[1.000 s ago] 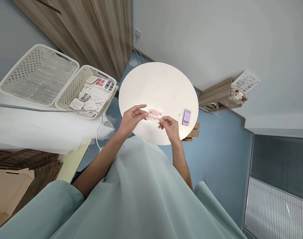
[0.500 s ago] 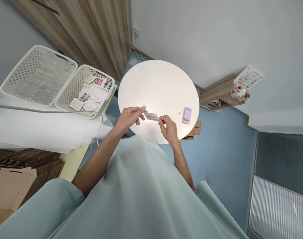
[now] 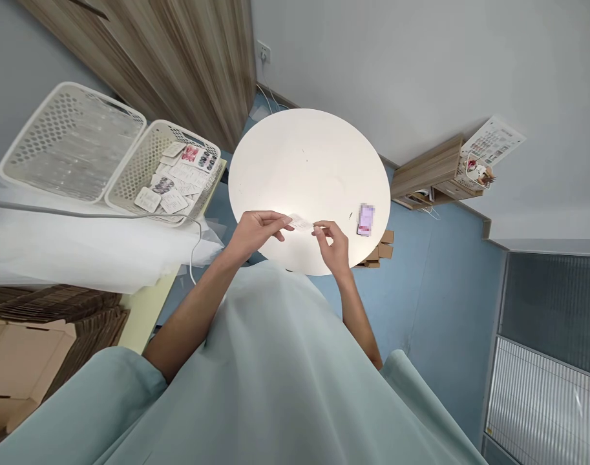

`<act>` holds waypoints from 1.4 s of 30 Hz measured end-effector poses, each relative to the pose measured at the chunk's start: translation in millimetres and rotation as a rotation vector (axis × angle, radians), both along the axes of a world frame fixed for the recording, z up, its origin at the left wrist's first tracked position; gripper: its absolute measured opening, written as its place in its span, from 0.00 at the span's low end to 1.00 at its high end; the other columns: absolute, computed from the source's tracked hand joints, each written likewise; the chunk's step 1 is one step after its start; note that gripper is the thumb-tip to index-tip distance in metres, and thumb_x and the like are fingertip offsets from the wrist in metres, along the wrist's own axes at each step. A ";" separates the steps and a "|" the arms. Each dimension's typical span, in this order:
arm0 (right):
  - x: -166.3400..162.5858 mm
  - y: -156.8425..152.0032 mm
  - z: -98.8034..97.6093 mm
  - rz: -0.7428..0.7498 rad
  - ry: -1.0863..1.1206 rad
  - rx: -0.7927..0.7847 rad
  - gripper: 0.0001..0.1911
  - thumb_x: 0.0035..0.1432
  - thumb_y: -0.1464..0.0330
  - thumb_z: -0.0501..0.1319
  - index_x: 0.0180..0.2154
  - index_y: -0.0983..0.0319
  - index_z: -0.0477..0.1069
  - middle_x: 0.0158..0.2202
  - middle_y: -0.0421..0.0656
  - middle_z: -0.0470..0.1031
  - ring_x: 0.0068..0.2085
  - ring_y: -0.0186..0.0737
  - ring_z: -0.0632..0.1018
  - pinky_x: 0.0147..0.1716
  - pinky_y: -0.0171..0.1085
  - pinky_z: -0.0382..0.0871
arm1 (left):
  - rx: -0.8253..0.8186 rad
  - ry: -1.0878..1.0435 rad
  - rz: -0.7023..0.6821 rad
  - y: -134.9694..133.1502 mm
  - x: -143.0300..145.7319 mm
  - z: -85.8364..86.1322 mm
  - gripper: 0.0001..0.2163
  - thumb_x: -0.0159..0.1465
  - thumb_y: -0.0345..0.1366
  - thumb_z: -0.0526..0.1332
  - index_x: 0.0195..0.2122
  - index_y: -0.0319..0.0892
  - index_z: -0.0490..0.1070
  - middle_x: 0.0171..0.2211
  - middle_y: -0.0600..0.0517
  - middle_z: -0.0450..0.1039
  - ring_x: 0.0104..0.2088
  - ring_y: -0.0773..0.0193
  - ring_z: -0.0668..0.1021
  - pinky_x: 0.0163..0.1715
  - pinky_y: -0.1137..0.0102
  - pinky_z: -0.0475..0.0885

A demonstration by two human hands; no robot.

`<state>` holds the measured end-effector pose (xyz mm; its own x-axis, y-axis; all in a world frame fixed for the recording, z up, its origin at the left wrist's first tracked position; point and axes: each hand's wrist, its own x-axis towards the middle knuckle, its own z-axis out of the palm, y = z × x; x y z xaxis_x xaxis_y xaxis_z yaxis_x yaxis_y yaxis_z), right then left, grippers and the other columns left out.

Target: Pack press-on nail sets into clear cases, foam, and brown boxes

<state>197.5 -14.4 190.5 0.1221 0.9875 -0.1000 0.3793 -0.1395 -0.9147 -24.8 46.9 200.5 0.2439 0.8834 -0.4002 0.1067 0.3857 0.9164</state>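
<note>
Since a second ago, the card has turned over between our fingers: its pink side faced us then, half a second ago it was tilted nearly edge-on, and now a pale side shows, narrow in our sight. Our hands have shifted only slightly.

Head view: our left hand comes in from the near left, back upward, its wrist roughly in line with the left forearm. Its index finger stretches to the right and, with the thumb, pinches the card's left end; the other fingers curl loosely beneath. Our right hand comes from the near right, bent inward to the left, with thumb and index finger pinching the card's right end. We hold the card between both hands, over the near half of the table; we cannot tell whether it touches the top. Well right of our right hand, the phone lies on the table. Far to the left, two baskets stand side by side: the left basket holds clear plastic pieces, the right basket loose cards.
</note>
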 end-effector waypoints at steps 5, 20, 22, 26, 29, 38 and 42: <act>1.0 11.1 -7.2 -0.122 0.296 -0.266 0.28 0.62 0.40 0.68 0.40 0.59 0.79 0.39 0.46 0.84 0.40 0.42 0.85 0.44 0.40 0.81 | 0.086 -0.042 -0.052 -7.2 1.2 -4.3 0.26 0.57 0.65 0.74 0.37 0.44 0.86 0.38 0.43 0.86 0.31 0.54 0.83 0.39 0.57 0.81; 1.6 19.3 2.1 -0.071 0.225 -0.140 0.26 0.63 0.40 0.68 0.36 0.56 0.76 0.33 0.41 0.80 0.38 0.42 0.82 0.45 0.43 0.80 | 0.088 -0.001 -0.040 -14.1 -1.6 -21.0 0.28 0.60 0.68 0.70 0.38 0.45 0.77 0.38 0.45 0.84 0.30 0.59 0.81 0.37 0.61 0.79; 3.2 18.3 1.1 -0.068 0.221 -0.130 0.25 0.63 0.41 0.67 0.37 0.56 0.76 0.34 0.41 0.80 0.37 0.41 0.82 0.45 0.43 0.80 | 0.077 -0.009 -0.037 -14.8 -0.8 -19.7 0.28 0.59 0.67 0.71 0.39 0.45 0.78 0.36 0.46 0.84 0.28 0.60 0.80 0.36 0.61 0.79; 4.7 13.7 1.2 -0.060 0.164 -0.091 0.23 0.67 0.43 0.65 0.37 0.55 0.76 0.34 0.40 0.79 0.36 0.40 0.82 0.43 0.41 0.78 | 0.024 -0.029 0.016 -15.6 0.9 -19.4 0.27 0.59 0.65 0.73 0.41 0.44 0.79 0.35 0.47 0.84 0.25 0.63 0.77 0.35 0.61 0.79; 3.9 8.3 5.2 -0.046 0.113 -0.065 0.21 0.69 0.44 0.63 0.39 0.54 0.77 0.33 0.39 0.78 0.35 0.40 0.81 0.42 0.41 0.77 | -0.030 -0.050 0.061 -14.6 2.4 -20.6 0.27 0.61 0.65 0.71 0.40 0.43 0.79 0.42 0.44 0.86 0.28 0.62 0.80 0.40 0.59 0.81; 3.3 -10.7 16.4 0.083 0.063 -0.022 0.19 0.72 0.47 0.62 0.42 0.52 0.82 0.39 0.43 0.84 0.43 0.46 0.84 0.50 0.46 0.80 | -0.099 -0.054 0.068 -9.7 9.7 -18.1 0.26 0.60 0.63 0.74 0.40 0.42 0.83 0.45 0.41 0.85 0.33 0.59 0.83 0.46 0.56 0.83; 4.9 -18.8 11.1 0.102 0.043 -0.003 0.19 0.70 0.47 0.65 0.42 0.52 0.84 0.43 0.44 0.85 0.45 0.47 0.84 0.54 0.48 0.81 | -0.105 -0.056 0.082 -7.6 11.0 -14.6 0.27 0.57 0.62 0.76 0.41 0.42 0.83 0.42 0.43 0.85 0.37 0.55 0.84 0.49 0.55 0.83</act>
